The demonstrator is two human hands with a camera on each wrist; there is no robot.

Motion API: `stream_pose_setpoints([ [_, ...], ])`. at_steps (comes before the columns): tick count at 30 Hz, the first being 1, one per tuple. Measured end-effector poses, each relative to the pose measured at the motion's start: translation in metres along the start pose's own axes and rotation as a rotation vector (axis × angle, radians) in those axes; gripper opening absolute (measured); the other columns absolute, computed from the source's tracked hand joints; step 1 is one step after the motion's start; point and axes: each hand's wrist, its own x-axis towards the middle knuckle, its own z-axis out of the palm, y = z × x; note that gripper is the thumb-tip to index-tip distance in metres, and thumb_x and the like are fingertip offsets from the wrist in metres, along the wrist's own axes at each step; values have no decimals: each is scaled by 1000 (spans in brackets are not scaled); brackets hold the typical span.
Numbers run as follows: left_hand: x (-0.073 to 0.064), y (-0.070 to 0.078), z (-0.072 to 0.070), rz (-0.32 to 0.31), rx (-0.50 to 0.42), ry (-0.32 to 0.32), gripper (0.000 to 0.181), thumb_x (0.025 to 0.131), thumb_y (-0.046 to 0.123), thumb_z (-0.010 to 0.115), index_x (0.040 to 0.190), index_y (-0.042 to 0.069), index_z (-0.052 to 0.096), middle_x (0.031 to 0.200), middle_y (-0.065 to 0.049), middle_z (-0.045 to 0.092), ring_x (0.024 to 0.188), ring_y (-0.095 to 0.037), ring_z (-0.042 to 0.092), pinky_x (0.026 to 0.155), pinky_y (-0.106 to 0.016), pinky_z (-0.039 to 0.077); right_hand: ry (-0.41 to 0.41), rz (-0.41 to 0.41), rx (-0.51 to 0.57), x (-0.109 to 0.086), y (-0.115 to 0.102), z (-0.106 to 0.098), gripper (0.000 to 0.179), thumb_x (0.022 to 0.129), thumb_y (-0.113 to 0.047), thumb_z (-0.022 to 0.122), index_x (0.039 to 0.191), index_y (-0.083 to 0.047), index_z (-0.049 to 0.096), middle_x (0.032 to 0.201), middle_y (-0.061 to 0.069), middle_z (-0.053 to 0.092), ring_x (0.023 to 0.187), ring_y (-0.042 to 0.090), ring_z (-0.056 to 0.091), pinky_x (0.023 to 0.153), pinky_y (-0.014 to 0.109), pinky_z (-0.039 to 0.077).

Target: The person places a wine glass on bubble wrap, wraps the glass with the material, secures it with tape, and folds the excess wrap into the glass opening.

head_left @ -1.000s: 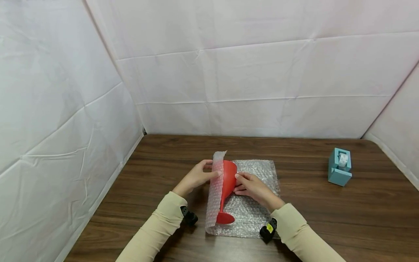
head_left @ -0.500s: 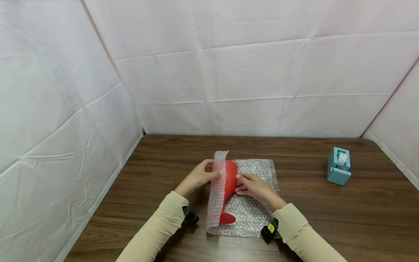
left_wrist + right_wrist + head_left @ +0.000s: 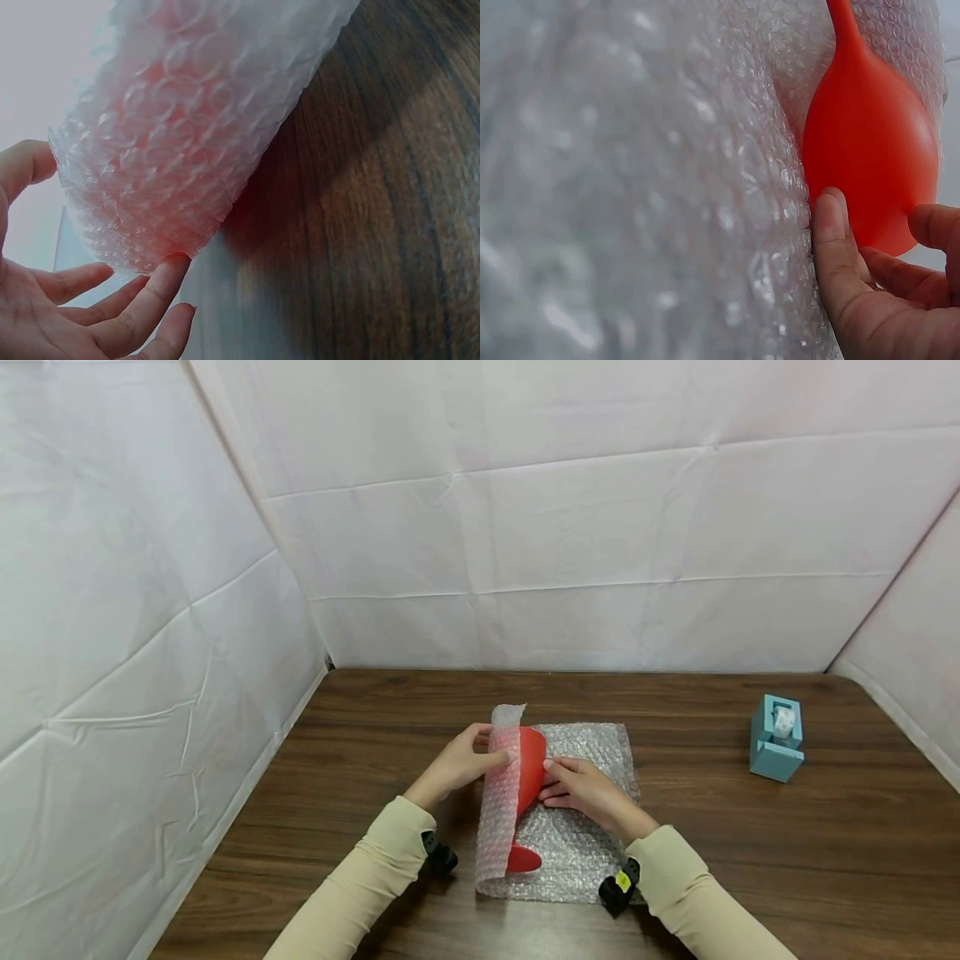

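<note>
Left hand (image 3: 454, 767) grips clear bubble wrap (image 3: 581, 850); right hand (image 3: 588, 793) pinches red goblet (image 3: 533, 768), its stem (image 3: 844, 28) plain only in right-wrist view. Boxy teal tape dispenser (image 3: 777, 760) stands apart.

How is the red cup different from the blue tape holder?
The cup is red; the tape holder is light blue with a white roll. The cup is round, with a thin stem; the tape holder is boxy. The cup is partly covered by bubble wrap and held by the right hand; the tape holder is uncovered, with no hand on it. Each is mostly one colour.
</note>
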Motion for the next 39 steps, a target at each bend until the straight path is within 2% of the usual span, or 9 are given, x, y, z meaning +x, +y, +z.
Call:
stream_pose_setpoints([
  [22, 3, 4, 4, 31, 64, 13, 69, 85, 36, 68, 141, 6, 41, 134, -20, 52, 119, -35, 53, 95, -51, 48, 20, 12, 7, -3, -1, -1, 48, 104, -21, 40, 136, 15, 38, 101, 9, 62, 83, 11, 63, 82, 29, 55],
  [34, 3, 8, 8, 50, 100, 33, 71, 83, 37, 69, 140, 5, 42, 133, -20, 51, 118, -35, 52, 93, -49, 48, 24, 14, 29, -2, 2, -3, 40, 103, -17, 38, 128, 15, 44, 95, 6, 61, 80, 11, 63, 79, 27, 55],
  [39, 4, 9, 11, 50, 125, 46, 71, 81, 39, 69, 139, 8, 44, 131, -19, 50, 115, -34, 53, 92, -47, 48, 42, 28, 39, -3, 1, -2, 40, 103, -14, 37, 129, 15, 41, 95, 7, 59, 80, 11, 63, 79, 27, 55],
])
